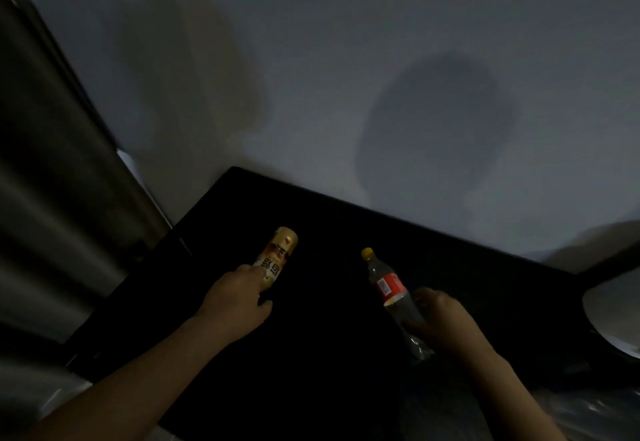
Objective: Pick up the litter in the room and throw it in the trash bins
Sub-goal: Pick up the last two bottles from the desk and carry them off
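Note:
The room is dim. My left hand point(239, 298) grips the lower part of a gold-capped bottle point(277, 256) with a brown and white label, held over a black surface point(329, 354). My right hand point(446, 323) grips a clear plastic bottle point(391, 293) with a yellow cap and a red label, its cap pointing up and to the left. Both bottles sit above the black surface; whether either touches it I cannot tell.
A grey wall point(346, 59) rises behind the black surface. Dark curtain folds point(52, 181) hang at the left. A pale rounded object point(616, 316) shows at the right edge. Something translucent like a plastic bag point(588, 413) lies at the bottom right.

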Tool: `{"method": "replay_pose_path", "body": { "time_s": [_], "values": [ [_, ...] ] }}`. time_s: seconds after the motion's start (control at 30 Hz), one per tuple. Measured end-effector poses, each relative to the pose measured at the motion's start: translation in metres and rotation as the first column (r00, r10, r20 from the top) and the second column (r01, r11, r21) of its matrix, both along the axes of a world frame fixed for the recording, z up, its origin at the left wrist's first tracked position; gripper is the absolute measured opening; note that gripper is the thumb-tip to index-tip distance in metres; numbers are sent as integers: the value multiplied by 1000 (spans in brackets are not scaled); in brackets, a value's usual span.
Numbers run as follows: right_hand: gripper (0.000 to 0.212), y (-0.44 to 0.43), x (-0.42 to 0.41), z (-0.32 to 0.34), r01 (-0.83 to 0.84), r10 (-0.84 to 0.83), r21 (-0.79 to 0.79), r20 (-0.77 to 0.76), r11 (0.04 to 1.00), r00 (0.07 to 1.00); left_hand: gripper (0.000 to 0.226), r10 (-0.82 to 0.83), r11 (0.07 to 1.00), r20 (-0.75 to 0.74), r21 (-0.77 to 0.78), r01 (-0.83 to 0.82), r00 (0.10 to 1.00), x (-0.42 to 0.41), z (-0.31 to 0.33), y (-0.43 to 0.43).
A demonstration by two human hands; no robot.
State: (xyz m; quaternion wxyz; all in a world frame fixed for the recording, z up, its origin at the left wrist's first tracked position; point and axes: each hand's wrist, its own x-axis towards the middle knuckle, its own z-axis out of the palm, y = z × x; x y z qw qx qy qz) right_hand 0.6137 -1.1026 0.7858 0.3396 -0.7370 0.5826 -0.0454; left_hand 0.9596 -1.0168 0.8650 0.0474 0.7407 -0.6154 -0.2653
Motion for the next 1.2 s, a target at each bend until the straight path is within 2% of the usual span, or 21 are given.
{"method": "replay_pose_path", "body": {
  "time_s": [0.07,0.27,0.57,0.67,0.73,0.87,1.2],
  "values": [
    [49,-13,2,-19,1,-1,10,-15,1000,1000,42,21,999,14,45,-22,1000,5,-12,-20],
    [54,-34,4,-62,45,-43,40,-58,998,997,54,53,985,33,162,-58,998,16,-54,-61],
    [75,-45,15,-98,125,-99,142,-178,982,979,71,131,968,12,212,-131,991,25,-103,-110],
    [69,-37,26,-102,179,-141,180,-202,967,969,82,166,962,-51,228,-151,985,27,-116,-113],
    [56,-30,31,-101,206,-169,210,-183,956,969,90,181,955,-92,254,-153,979,28,-123,-111],
    [44,-20,40,-89,290,-274,279,-94,915,957,89,158,957,-134,266,-119,978,29,-124,-111],
    [32,23,70,-10,558,-574,141,134,818,808,81,-37,997,-270,52,53,962,14,-54,-109]
  ]
}}
